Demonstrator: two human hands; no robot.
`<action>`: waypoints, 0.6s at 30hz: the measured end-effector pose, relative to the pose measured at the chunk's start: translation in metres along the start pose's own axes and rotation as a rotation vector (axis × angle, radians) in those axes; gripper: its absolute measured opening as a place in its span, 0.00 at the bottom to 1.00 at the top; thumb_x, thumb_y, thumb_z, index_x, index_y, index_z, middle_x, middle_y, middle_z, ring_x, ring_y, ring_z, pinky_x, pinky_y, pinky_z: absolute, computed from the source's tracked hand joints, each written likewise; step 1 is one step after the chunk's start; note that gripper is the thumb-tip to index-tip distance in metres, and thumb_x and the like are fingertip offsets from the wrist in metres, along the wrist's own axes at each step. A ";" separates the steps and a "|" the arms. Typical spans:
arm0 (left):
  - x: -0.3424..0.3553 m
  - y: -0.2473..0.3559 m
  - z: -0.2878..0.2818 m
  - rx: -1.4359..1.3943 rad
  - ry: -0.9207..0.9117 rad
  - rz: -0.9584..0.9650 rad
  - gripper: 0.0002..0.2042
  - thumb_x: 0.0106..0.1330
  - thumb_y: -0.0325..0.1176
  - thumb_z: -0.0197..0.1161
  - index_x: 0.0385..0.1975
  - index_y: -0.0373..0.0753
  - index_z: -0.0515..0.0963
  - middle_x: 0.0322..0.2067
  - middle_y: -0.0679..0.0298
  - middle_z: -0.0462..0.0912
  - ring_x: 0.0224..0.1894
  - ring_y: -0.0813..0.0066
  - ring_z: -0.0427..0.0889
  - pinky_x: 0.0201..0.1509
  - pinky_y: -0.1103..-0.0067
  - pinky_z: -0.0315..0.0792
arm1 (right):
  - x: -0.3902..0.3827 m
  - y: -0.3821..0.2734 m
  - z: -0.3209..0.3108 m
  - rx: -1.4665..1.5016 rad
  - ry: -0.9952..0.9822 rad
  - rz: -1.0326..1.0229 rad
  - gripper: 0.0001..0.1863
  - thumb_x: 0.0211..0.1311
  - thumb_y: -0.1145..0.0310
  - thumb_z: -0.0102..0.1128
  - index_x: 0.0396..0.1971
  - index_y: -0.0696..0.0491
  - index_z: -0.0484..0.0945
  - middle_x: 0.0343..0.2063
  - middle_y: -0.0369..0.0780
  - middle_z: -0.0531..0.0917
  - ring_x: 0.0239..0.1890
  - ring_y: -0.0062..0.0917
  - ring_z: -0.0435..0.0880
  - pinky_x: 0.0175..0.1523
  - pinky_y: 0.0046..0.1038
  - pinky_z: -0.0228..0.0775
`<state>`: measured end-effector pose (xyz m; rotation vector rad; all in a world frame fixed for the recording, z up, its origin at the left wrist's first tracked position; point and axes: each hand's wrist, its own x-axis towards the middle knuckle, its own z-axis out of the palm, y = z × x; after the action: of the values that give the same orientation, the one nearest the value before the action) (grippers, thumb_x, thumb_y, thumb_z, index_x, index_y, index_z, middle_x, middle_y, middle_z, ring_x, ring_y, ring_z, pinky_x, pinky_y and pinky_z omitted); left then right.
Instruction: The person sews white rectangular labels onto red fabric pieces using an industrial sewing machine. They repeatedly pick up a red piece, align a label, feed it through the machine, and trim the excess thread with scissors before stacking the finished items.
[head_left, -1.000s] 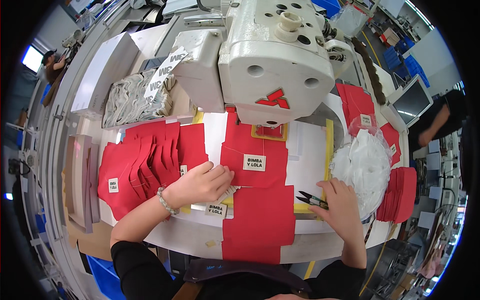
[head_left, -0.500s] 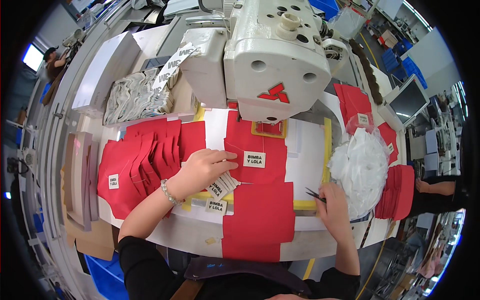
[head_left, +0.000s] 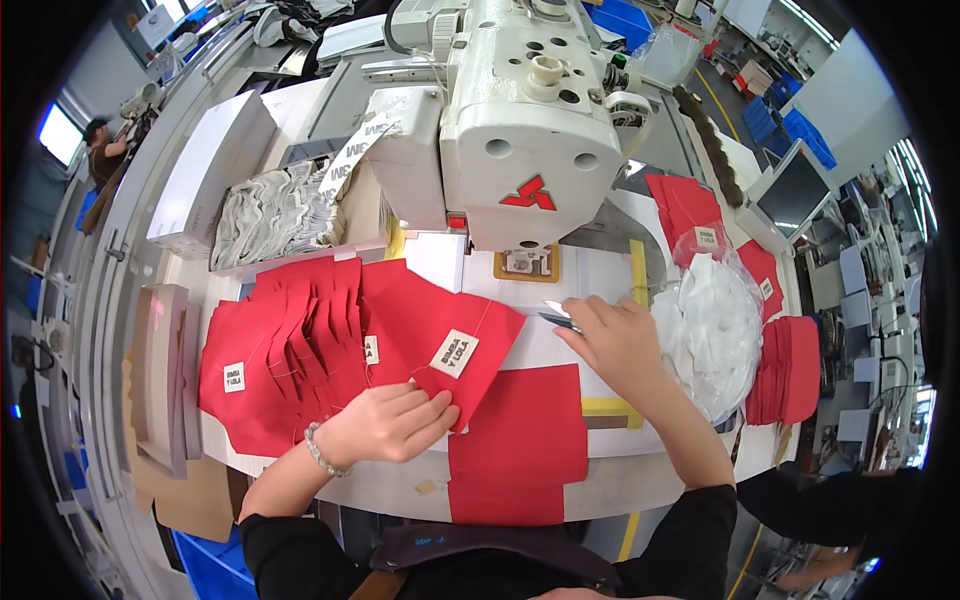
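My left hand (head_left: 395,422) is closed on the lower edge of a red fabric piece (head_left: 490,330). That piece lies tilted over the left side of the table, with a pale printed label (head_left: 455,353) on it and a loose thread above the label. Small dark thread snips (head_left: 562,321) are in my right hand (head_left: 612,345), their tips spread just right of the fabric piece. Behind both hands is the white sewing machine head (head_left: 535,150), with a yellow-edged clamp frame (head_left: 526,264) below it. Whether loose labels are still under my left hand is hidden.
Overlapping red pieces (head_left: 285,350) lie at the left; more red fabric (head_left: 520,425) sits in front of me. A box of pale strips (head_left: 275,215) stands back left. To the right are a bag of white material (head_left: 705,335) and a red stack (head_left: 785,370).
The labelled red piece has come out from by the clamp frame, leftward and toward me, now in my left hand. The loose labels there have gone from sight. My right hand has moved forward and left.
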<state>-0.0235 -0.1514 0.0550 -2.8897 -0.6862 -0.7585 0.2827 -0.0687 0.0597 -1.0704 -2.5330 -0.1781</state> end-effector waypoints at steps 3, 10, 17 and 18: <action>-0.008 0.011 -0.010 0.044 -0.065 0.027 0.12 0.50 0.26 0.64 0.36 0.32 0.82 0.37 0.58 0.84 0.27 0.76 0.80 0.30 0.80 0.76 | 0.014 -0.003 0.018 -0.063 -0.024 -0.138 0.18 0.52 0.62 0.69 0.43 0.49 0.78 0.24 0.31 0.75 0.20 0.21 0.74 0.30 0.24 0.59; -0.016 0.018 -0.017 0.082 -0.103 0.053 0.12 0.50 0.25 0.63 0.36 0.31 0.80 0.36 0.58 0.83 0.29 0.78 0.79 0.34 0.82 0.77 | 0.039 -0.015 0.039 -0.095 -0.024 -0.293 0.15 0.50 0.69 0.61 0.40 0.48 0.80 0.22 0.29 0.73 0.21 0.16 0.76 0.34 0.24 0.62; -0.014 0.012 -0.027 0.093 -0.053 0.021 0.12 0.50 0.25 0.63 0.36 0.33 0.81 0.36 0.59 0.84 0.28 0.77 0.80 0.33 0.81 0.77 | 0.045 -0.023 0.053 -0.094 -0.095 -0.287 0.12 0.52 0.67 0.62 0.38 0.46 0.81 0.21 0.29 0.75 0.20 0.18 0.77 0.35 0.23 0.64; -0.015 0.006 -0.028 0.079 0.005 -0.040 0.11 0.50 0.25 0.64 0.35 0.33 0.81 0.34 0.59 0.84 0.27 0.76 0.80 0.32 0.81 0.77 | 0.044 -0.021 0.056 -0.056 -0.071 -0.262 0.11 0.53 0.66 0.64 0.38 0.45 0.81 0.21 0.29 0.76 0.20 0.19 0.76 0.35 0.24 0.63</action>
<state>-0.0454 -0.1676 0.0727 -2.8098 -0.7581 -0.7261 0.2237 -0.0395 0.0266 -0.7735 -2.7414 -0.2878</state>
